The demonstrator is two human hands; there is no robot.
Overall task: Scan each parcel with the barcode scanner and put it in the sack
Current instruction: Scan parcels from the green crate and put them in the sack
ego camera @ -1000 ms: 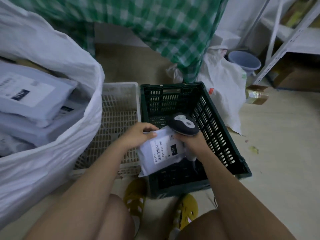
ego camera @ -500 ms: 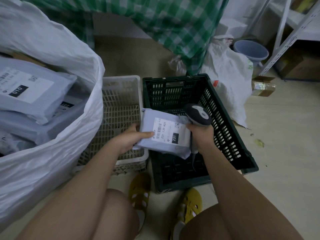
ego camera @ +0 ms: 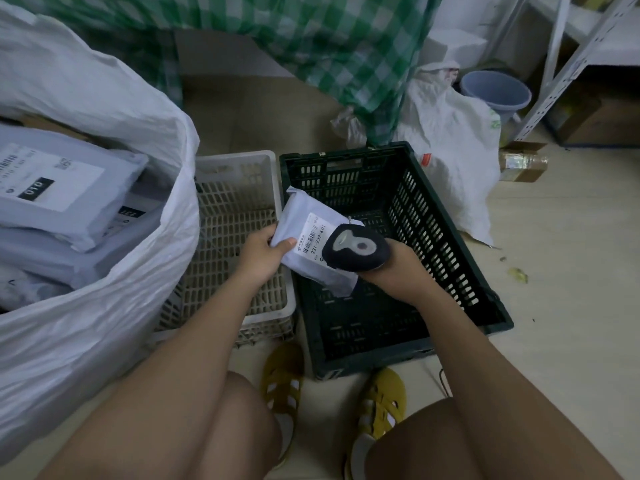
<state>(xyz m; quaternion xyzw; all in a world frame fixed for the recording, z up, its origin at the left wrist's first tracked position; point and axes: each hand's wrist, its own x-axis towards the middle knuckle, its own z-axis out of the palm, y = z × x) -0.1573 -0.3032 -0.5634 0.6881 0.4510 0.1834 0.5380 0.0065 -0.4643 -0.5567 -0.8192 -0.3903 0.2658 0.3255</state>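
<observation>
My left hand (ego camera: pixel 260 255) grips a small grey parcel (ego camera: pixel 304 220) by its left edge, label side up, above the seam between the two crates. My right hand (ego camera: pixel 401 271) holds the black barcode scanner (ego camera: pixel 355 249), whose head lies over the right half of the parcel's label. The big white sack (ego camera: pixel 104 237) stands open at the left, with several grey parcels (ego camera: pixel 62 188) stacked inside.
A dark green crate (ego camera: pixel 450 244) sits under my right hand, a white crate (ego camera: pixel 235 209) beside it on the left. Behind are a green checked cloth (ego camera: pixel 311 39), a white bag (ego camera: pixel 450 147), a blue bucket (ego camera: pixel 495 88) and white shelving (ego camera: pixel 568 60). My yellow sandals (ego camera: pixel 384 400) are below.
The parcel came up out of the green crate and swung left with its label turned up. The scanner then moved over the label.
</observation>
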